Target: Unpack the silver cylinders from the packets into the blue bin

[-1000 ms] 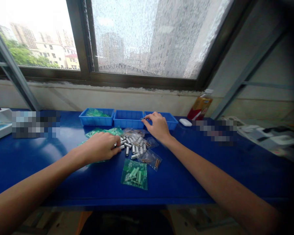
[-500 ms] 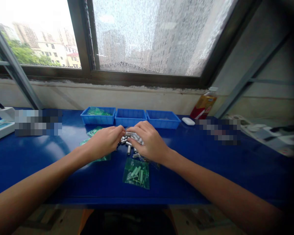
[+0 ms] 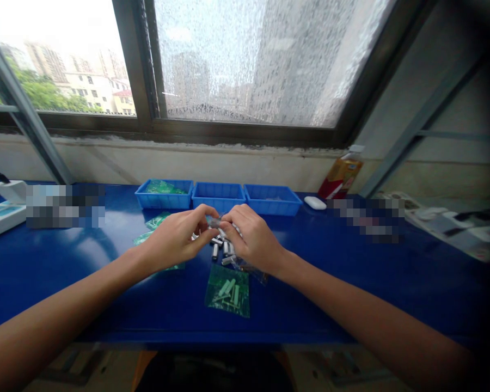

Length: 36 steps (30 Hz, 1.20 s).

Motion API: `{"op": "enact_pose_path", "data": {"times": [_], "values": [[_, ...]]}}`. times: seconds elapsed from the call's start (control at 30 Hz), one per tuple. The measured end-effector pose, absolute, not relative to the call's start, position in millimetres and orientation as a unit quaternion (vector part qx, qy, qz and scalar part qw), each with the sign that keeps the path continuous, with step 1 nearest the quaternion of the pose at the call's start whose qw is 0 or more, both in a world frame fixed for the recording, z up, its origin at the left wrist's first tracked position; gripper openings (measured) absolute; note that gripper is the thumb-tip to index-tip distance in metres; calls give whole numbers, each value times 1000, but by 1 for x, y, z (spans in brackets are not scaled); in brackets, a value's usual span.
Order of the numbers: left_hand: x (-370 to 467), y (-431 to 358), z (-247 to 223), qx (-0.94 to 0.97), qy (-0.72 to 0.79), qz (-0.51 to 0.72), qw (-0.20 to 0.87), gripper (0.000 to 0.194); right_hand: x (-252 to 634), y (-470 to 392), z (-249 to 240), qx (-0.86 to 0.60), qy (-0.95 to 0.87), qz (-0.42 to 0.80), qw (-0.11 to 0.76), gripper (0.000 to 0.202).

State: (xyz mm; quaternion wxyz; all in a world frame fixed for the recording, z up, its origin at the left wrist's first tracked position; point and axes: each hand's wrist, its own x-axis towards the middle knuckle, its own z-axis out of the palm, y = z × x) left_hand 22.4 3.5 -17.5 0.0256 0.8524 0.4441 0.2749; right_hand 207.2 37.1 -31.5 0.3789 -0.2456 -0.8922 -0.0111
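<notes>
A small clear plastic bag (image 3: 214, 222) with what look like silvery pieces is between my hands. My right hand (image 3: 253, 239) is closed on it, thumb bent across the front. My left hand (image 3: 179, 235) meets its left end with thumb and index finger curled around it, a gap showing between them; the other fingertips are hidden. Below lie several loose silvery metal cylinders (image 3: 215, 251), partly covered by my right hand. Another clear bag (image 3: 249, 267) lies under my right wrist. Nearer me is a green plastic bag (image 3: 227, 291) with pale strips inside.
More green bags (image 3: 157, 220) lie beyond my left hand. A left blue bin (image 3: 163, 202) with green bags, a middle blue bin (image 3: 218, 202) and a right blue bin (image 3: 273, 207) line the back. A white case (image 3: 314, 203) and a bottle (image 3: 341, 174) stand to the right.
My left thumb and index finger have spread apart at the bag, and that hand has shifted slightly right. My right fingers have curled tighter. More loose cylinders show below.
</notes>
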Motion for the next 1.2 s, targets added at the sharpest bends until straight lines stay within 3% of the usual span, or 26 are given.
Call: {"op": "enact_pose_path", "data": {"times": [0.2,0.27,0.43,0.9,1.07,1.2], "values": [[22,4,-19,844,457,280,-3,19,208,36,-33,-256,-890,16,377,19],[22,4,-18,845,459,274,-10,22,208,35,-33,-260,-886,16,383,25],[22,4,-17,851,464,247,-17,32,208,35,-33,-234,-894,-2,382,8],[21,4,-18,848,437,300,-4,25,208,34,-32,-247,-883,26,399,22],[22,4,-16,857,437,274,-5,32,208,34,-31,-219,-890,1,401,12],[23,3,-17,846,440,302,-2,24,209,37,-31,-237,-882,2,406,16]]}}
